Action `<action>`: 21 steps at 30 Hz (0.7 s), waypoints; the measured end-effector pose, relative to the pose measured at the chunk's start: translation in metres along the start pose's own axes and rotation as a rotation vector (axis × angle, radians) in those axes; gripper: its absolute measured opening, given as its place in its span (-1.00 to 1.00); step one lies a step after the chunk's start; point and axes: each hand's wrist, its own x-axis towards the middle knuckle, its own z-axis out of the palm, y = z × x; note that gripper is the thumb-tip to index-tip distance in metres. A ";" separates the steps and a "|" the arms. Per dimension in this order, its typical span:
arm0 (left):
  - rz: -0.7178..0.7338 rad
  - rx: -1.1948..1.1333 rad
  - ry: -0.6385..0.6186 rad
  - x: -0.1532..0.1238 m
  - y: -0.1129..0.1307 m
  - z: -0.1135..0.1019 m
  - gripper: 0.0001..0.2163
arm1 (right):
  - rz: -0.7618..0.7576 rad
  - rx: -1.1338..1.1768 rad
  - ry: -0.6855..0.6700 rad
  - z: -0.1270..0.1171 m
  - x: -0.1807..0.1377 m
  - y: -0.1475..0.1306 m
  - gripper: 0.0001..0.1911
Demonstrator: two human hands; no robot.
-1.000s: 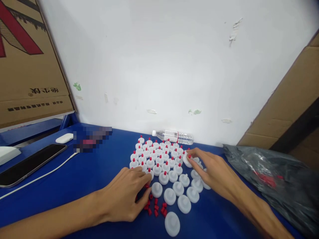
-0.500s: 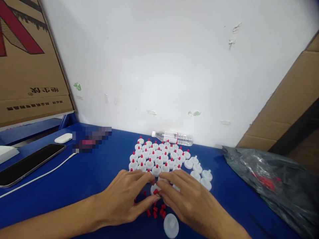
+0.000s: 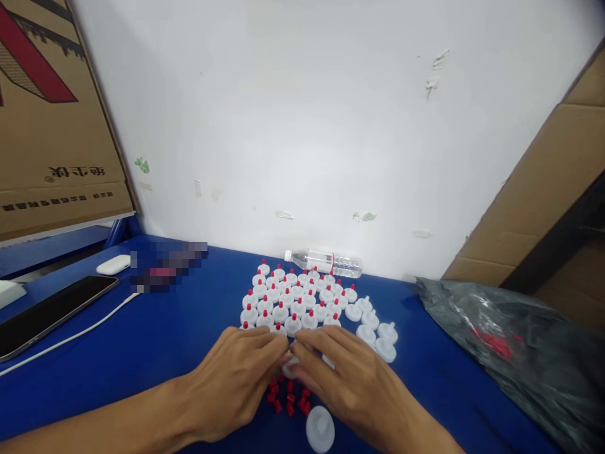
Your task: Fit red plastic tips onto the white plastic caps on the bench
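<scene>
Several white round caps (image 3: pixel 295 302) stand in rows on the blue table (image 3: pixel 165 334), most topped with small red plugs. My left hand (image 3: pixel 236 378) and my right hand (image 3: pixel 350 378) meet fingertip to fingertip over one white cap (image 3: pixel 289 364) at the near edge of the rows, fingers pinched together. What lies between the fingertips is hidden. Loose red plugs (image 3: pixel 288 400) lie just below my fingers. A few plain white caps (image 3: pixel 378 331) sit to the right, and one white cap (image 3: pixel 320 430) lies nearest me.
A clear water bottle (image 3: pixel 324 263) lies against the white wall. A dark plastic bag (image 3: pixel 515 353) with red pieces sits at right. At left are a phone (image 3: pixel 47 312), a white cable (image 3: pixel 70 337), a white case (image 3: pixel 113 264) and a cardboard box (image 3: pixel 51 120).
My right hand drew back from the far right caps to the near centre, joining the left hand's fingertips over a cap. The left hand shifted slightly.
</scene>
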 end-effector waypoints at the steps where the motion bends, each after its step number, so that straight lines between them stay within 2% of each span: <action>1: -0.015 -0.003 0.024 0.000 -0.001 -0.002 -0.77 | -0.002 -0.047 -0.001 -0.004 -0.004 0.008 -0.82; 2: -0.029 -0.008 0.046 0.000 -0.002 -0.003 -0.76 | 0.007 -0.095 0.009 -0.008 -0.008 0.019 -0.80; 6: -0.053 -0.036 0.056 0.003 -0.006 -0.010 -0.73 | 0.363 -0.158 0.029 -0.028 -0.023 0.061 -0.88; 9: -0.092 -0.027 0.011 0.005 -0.005 -0.010 -0.80 | 0.544 -0.162 -0.067 -0.033 -0.028 0.076 -0.88; 13: -0.142 -0.007 -0.053 0.006 -0.003 -0.006 -0.87 | 0.556 -0.141 -0.211 -0.025 -0.031 0.078 -0.88; 21: -0.138 0.010 -0.075 0.006 -0.003 -0.005 -0.88 | 0.506 -0.094 -0.368 -0.012 -0.036 0.076 -0.80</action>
